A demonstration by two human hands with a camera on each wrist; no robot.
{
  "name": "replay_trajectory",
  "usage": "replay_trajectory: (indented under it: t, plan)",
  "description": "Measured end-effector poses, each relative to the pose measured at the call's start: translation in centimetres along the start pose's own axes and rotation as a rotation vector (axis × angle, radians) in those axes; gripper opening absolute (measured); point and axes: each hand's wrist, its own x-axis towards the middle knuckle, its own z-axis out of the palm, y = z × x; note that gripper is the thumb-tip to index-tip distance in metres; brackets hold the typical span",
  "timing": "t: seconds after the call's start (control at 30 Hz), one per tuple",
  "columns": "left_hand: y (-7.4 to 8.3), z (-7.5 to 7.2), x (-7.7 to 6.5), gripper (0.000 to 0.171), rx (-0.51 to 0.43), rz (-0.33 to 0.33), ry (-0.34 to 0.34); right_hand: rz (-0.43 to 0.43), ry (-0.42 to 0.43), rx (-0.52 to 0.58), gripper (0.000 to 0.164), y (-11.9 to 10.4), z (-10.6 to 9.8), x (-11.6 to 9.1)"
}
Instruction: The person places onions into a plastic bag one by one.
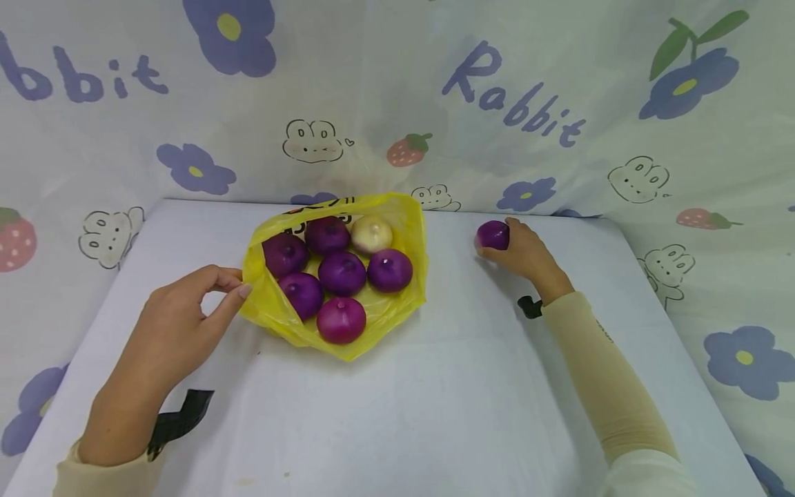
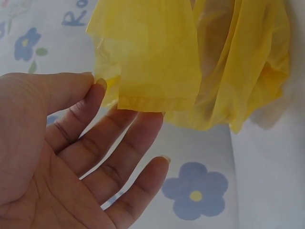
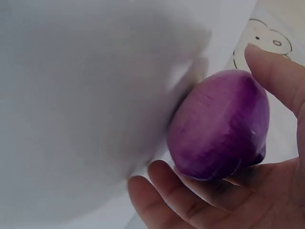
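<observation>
A yellow plastic bag point(image 1: 417, 238) lies with its mouth spread wide on the left half of the white table. Inside sit several purple onions point(image 1: 341, 273) and one pale onion point(image 1: 371, 235). My left hand point(image 1: 177, 324) pinches the bag's left edge between thumb and index finger; the left wrist view shows the other fingers extended beneath the yellow film point(image 2: 157, 57). Off to the right, near the table's back edge, my right hand point(image 1: 528, 254) holds a single purple onion point(image 1: 493, 235). Its thumb and fingers point(image 3: 186, 202) lie on opposite sides of that onion, close to the tabletop.
The white table point(image 1: 447, 407) reaches back to a hanging cloth point(image 1: 373, 83) printed with flowers, rabbits and strawberries. Similar cloth hangs along both sides. Black straps point(image 1: 180, 421) show at both wrists, below the hands. Small specks dot the table's front left.
</observation>
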Motion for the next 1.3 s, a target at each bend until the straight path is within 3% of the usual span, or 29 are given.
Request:
replay_trajectory:
  t: [0.77,1.3]
  plan:
    - [0.0,0.0,0.0,0.031,0.004,-0.008,-0.004,0.053,0.024,0.052,0.090,0.2,-0.4,-0.1]
    - [-0.1,0.1,-0.1,0.030,-0.006,-0.004,-0.004,0.024,0.023,0.052,0.092,0.7,0.3,-1.0]
